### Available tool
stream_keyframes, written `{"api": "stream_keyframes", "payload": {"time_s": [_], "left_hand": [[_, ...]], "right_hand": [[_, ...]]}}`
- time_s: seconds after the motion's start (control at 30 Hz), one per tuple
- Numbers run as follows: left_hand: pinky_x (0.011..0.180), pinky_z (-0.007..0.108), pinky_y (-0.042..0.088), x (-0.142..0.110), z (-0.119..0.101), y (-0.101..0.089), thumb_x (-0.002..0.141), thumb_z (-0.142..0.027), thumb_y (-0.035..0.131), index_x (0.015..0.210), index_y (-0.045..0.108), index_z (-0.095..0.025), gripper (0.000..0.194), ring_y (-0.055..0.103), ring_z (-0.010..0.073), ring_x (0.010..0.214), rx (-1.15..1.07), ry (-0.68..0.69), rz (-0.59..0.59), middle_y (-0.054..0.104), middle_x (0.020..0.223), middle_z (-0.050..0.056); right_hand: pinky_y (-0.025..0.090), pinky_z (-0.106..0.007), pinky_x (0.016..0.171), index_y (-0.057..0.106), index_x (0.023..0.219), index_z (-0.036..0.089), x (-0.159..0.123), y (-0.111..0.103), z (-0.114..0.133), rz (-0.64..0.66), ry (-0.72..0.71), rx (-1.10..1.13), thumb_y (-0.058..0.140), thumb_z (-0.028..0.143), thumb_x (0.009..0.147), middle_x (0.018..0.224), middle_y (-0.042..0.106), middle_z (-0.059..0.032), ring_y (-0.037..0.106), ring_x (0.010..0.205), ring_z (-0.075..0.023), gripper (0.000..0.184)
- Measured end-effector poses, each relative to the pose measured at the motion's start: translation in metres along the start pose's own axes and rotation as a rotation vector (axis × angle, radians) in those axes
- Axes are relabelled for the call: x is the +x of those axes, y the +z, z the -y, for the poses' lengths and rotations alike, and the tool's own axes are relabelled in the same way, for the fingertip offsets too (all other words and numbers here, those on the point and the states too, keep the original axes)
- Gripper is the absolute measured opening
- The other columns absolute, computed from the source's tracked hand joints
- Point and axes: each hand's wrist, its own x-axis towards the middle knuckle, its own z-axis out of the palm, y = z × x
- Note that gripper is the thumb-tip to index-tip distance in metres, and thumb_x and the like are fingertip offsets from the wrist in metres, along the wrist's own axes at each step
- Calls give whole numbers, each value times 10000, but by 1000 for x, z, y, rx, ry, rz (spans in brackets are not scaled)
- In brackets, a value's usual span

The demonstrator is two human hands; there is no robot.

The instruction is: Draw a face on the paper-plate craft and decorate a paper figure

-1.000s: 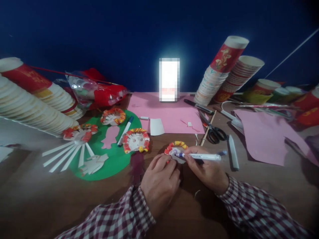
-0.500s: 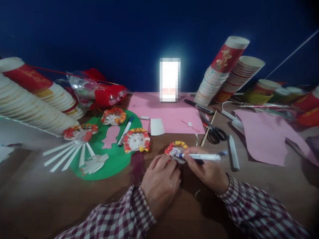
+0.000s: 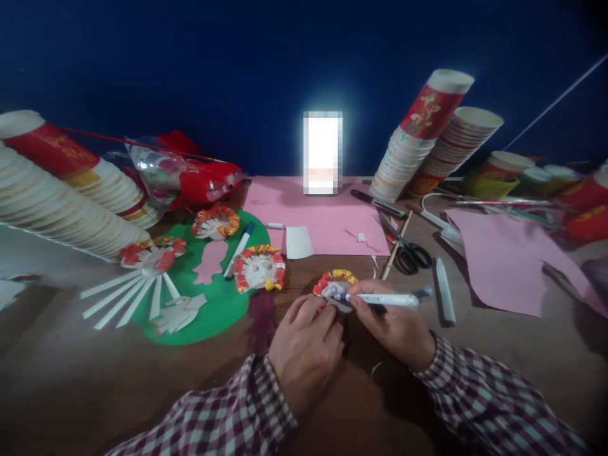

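A small paper-cup lion face with a curled red and yellow rim lies on the table in front of me. My left hand is closed over its near left edge; the fingertips are partly hidden. In my right hand is a white marker, pinched between thumb and fingers. Its blue-purple tip touches or hovers just above the white centre, where purple marks show. Beside it on the left sits a similar finished-looking lion face with drawn eyes.
A green paper disc carries a pink cutout, a marker and paper pieces. Scissors, a wooden stick and a white marker-like stick lie to the right. Cup stacks and a bright pixelated screen stand behind.
Almost nothing differs. The marker tip and both hands stay at the lion face, with only a slight shift of the whole view.
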Motion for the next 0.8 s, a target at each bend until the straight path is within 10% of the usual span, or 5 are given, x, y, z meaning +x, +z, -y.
{"api": "stream_keyframes", "payload": {"time_s": [0.8], "left_hand": [[987, 404, 366, -1, 0, 0, 871, -253, 485, 924, 577, -179, 130, 447, 213, 1063, -28, -23, 27, 579, 973, 27]], "right_hand": [[491, -281, 707, 574, 867, 192, -2, 0, -1, -1, 52, 11, 488, 221, 880, 778, 663, -29, 635, 729, -159, 92]]}}
